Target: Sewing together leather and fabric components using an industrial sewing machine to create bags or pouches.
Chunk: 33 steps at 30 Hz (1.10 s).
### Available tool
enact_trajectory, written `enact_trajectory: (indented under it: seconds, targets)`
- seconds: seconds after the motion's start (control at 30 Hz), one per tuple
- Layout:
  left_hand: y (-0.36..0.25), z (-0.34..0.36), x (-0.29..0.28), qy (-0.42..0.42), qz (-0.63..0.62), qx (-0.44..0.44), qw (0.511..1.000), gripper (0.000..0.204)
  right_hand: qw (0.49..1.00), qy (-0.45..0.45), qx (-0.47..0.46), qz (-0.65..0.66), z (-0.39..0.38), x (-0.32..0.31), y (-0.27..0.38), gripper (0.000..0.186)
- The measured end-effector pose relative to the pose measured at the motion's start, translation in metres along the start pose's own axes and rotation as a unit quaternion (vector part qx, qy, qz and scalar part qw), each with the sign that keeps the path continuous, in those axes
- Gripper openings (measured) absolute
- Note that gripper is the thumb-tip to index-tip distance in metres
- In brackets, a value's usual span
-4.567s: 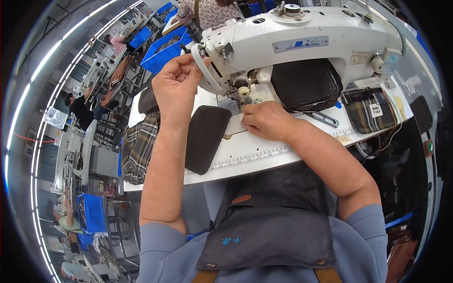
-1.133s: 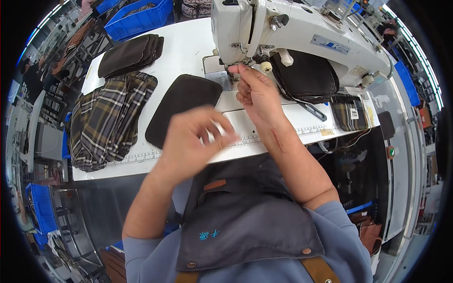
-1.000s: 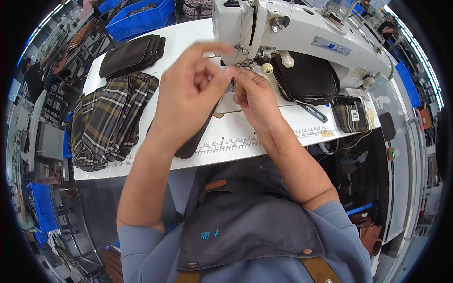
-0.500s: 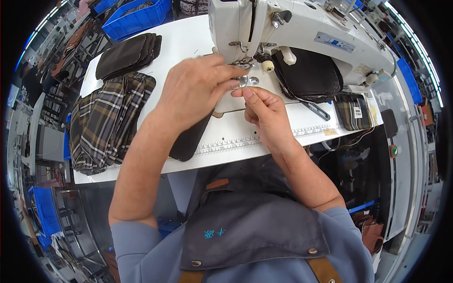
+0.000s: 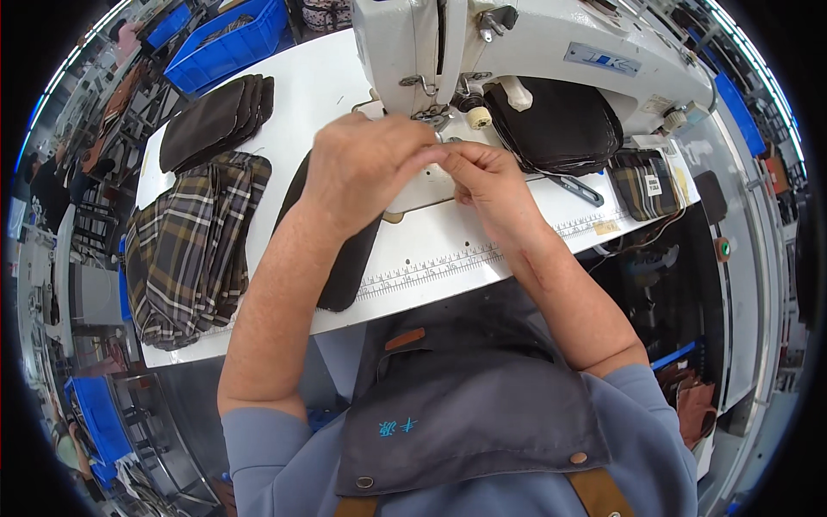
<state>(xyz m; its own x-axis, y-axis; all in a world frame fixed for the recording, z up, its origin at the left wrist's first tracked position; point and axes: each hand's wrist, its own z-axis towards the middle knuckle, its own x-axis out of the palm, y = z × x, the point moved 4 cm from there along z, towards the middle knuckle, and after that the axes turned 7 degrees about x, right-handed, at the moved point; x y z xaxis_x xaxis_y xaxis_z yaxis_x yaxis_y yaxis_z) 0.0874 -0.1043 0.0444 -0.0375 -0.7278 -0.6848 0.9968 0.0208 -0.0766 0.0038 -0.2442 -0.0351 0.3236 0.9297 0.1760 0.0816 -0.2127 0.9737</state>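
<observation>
My left hand (image 5: 366, 168) and my right hand (image 5: 493, 183) meet just in front of the needle area of a white sewing machine (image 5: 551, 43). The fingertips of both are pinched together and touch or nearly touch. Whatever lies between them is hidden or too small to make out. Beneath my left wrist, a dark fabric panel (image 5: 349, 271) with rounded corners lies on the white table (image 5: 431, 302), partly covered by the forearm. The metal needle plate (image 5: 422, 196) shows below my fingers.
To the left lie a stack of plaid fabric pieces (image 5: 194, 250) and a stack of dark panels (image 5: 220, 121). Under the machine arm sits another dark stack (image 5: 556, 129), with a grey-handled tool (image 5: 579, 189) beside it. A plaid piece (image 5: 644, 185) rests at right; a blue bin (image 5: 228, 43) stands behind.
Both hands have drawn together, my left turning inward over the fingertips. The shiny round metal piece seen between them before is now covered. The whole view has shifted slightly.
</observation>
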Motion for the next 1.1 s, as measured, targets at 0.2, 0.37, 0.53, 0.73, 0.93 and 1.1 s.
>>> enact_trajectory:
  seconds: [0.2, 0.37, 0.53, 0.73, 0.93, 1.1]
  targets:
    - [0.017, -0.006, 0.006, 0.065, 0.022, 0.001, 0.998, 0.009, 1.000, -0.007, 0.023, -0.019, -0.004, 0.008, 0.004, 0.024]
    - [0.014, 0.000, 0.000, -0.080, 0.107, 0.015, 0.991, 0.014, 0.997, -0.050, -0.011, 0.063, 0.009, 0.004, 0.005, 0.021]
    - [0.010, 0.002, 0.004, -0.132, 0.184, 0.036, 0.973, 0.017, 0.989, -0.079, -0.013, 0.124, 0.022, 0.013, 0.006, 0.020]
    - [0.010, -0.003, 0.008, -0.147, 0.211, 0.042, 0.965, 0.018, 0.954, -0.040, 0.034, 0.294, 0.023, 0.037, -0.003, 0.014]
    - [0.007, -0.005, 0.008, -0.130, 0.226, 0.029, 0.965, 0.017, 0.904, 0.016, 0.070, 0.421, 0.026, 0.050, -0.012, 0.009]
    - [0.013, -0.009, 0.003, -0.149, 0.209, 0.038, 0.966, 0.016, 0.895, 0.031, 0.095, 0.435, 0.029, 0.055, -0.016, 0.010]
